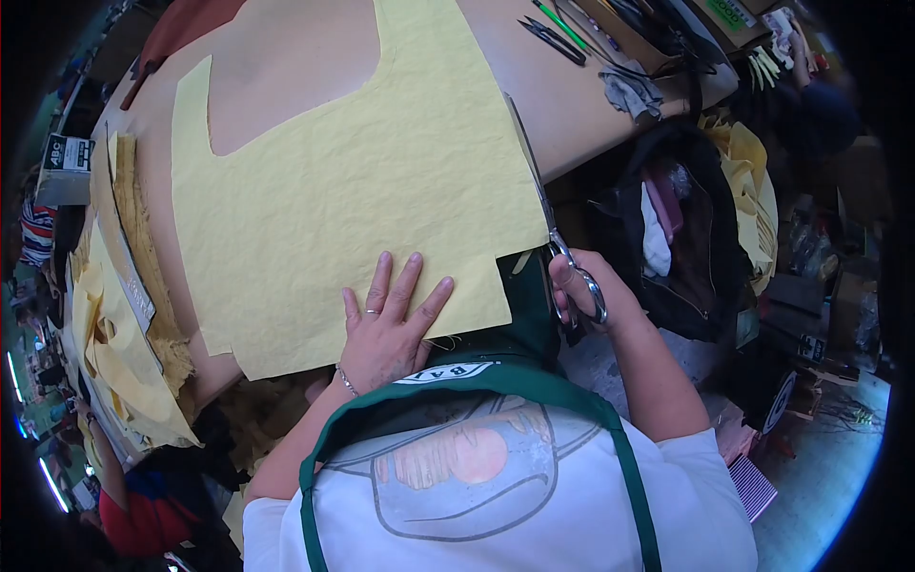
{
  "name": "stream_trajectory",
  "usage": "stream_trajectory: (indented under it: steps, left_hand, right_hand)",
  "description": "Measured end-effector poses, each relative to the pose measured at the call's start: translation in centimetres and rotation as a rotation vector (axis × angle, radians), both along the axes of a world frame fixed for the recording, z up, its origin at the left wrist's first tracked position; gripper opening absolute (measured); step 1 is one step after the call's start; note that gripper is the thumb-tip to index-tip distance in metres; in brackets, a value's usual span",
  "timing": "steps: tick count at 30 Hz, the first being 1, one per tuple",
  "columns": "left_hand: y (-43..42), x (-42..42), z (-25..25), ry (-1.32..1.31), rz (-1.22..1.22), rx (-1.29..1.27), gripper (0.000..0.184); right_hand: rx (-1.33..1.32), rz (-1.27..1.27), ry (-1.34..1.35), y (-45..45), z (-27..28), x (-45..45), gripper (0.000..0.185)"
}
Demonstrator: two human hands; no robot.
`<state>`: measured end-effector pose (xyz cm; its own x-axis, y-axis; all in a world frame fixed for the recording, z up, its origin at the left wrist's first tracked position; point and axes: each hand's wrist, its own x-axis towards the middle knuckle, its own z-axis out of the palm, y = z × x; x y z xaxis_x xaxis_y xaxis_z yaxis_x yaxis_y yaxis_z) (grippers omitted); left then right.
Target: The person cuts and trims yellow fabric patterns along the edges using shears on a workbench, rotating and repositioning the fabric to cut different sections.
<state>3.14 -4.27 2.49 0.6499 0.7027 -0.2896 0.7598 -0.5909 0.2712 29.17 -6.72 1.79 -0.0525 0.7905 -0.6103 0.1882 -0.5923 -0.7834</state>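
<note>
"Yellow cloth (pixel 334 181) lay where, exactly?"

"Ahead of the person, spread flat upon the table (pixel 276 57). The left hand (pixel 386 334) pressed its near part, with fingers wide apart."

"And the right hand (pixel 583 283)?"

"It held the scissors (pixel 556 240) by the handles, nearer to the cloth's right edge. Their long axis pointed forward, along this edge."

"What was around?"

"An open black bag (pixel 726 219) at right; layered yellow pieces (pixel 110 343) at left."

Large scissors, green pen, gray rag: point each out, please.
Large scissors (pixel 561 247), head view: shank near the pivot.
Green pen (pixel 560 26), head view: middle of barrel.
Gray rag (pixel 631 92), head view: crumpled middle.
</note>
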Motion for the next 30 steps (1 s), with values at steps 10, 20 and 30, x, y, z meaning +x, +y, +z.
stream_trajectory:
  steps: [10, 20, 30]
  left_hand:
    - [-0.09, -0.02, 0.11, -0.001, 0.001, -0.037, 0.069]
    - [-0.11, -0.20, -0.25, -0.031, -0.006, -0.027, 0.070]
    - [0.00, -0.22, -0.11, -0.012, -0.026, -0.027, 0.071]
  right_hand:
    - [-0.011, -0.022, -0.072, -0.33, 0.28, -0.35, 0.071]
    - [-0.034, -0.052, -0.132, -0.58, 0.34, -0.69, 0.068]
    - [-0.059, -0.043, -0.092, -0.29, 0.71, -0.41, 0.071]
